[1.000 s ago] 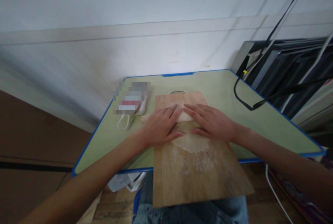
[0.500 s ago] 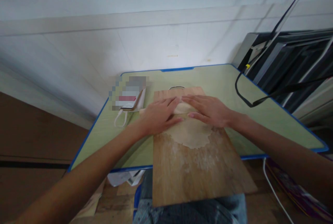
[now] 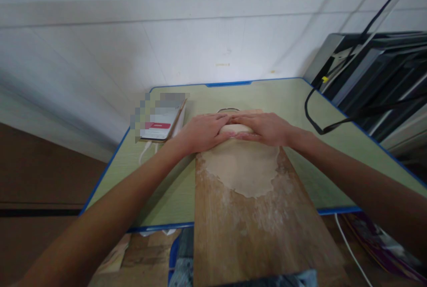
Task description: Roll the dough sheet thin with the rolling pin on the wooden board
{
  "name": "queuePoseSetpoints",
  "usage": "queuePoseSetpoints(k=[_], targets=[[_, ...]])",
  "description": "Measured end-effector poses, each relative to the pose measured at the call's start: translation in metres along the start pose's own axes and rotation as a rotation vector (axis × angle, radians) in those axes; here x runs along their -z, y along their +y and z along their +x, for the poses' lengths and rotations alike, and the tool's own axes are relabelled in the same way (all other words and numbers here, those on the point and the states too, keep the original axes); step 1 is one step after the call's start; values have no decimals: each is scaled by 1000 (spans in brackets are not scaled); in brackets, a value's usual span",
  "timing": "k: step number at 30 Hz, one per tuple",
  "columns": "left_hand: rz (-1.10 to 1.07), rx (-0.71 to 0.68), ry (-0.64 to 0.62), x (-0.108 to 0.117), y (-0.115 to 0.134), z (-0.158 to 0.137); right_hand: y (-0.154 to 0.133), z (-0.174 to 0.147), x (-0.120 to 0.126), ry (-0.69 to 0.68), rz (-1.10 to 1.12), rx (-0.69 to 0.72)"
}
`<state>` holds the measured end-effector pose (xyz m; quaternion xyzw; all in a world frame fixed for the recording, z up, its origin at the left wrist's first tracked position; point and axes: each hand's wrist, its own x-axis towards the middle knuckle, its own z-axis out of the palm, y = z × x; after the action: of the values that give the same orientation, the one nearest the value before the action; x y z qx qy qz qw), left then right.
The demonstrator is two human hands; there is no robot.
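A flat sheet of pale dough (image 3: 242,167) with an uneven edge lies on a floured wooden board (image 3: 230,233). Across its far part sits a pale roll (image 3: 236,129), which looks like a rolling pin with dough around it; both its ends are hidden under my hands. My left hand (image 3: 208,131) curves over the left side of the roll, thumb on the near side. From the right, my right hand (image 3: 267,127) grips it the same way. The fingertips of both hands nearly meet beyond the roll.
The board lies on a green table (image 3: 280,93) with a blue rim and overhangs its front edge. A propped phone (image 3: 160,122) with a white cable stands at left. A black cable (image 3: 313,120) hangs over the right side, beside dark panels (image 3: 376,69). A white wall rises behind.
Both hands have shifted toward the far end of the board with the roll. More of the flat dough sheet now shows on the near side. The camera view has moved slightly.
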<state>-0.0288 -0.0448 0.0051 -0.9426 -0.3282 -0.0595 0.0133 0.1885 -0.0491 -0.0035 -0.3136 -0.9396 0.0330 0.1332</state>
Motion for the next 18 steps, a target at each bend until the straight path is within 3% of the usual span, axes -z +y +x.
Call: queuePoseSetpoints(k=[10, 18], targets=[[17, -34, -14, 1, -1, -1, -4, -3, -1, 18, -46, -17], [-14, -74, -82, -1, -13, 9, 6, 2, 0, -12, 23, 73]])
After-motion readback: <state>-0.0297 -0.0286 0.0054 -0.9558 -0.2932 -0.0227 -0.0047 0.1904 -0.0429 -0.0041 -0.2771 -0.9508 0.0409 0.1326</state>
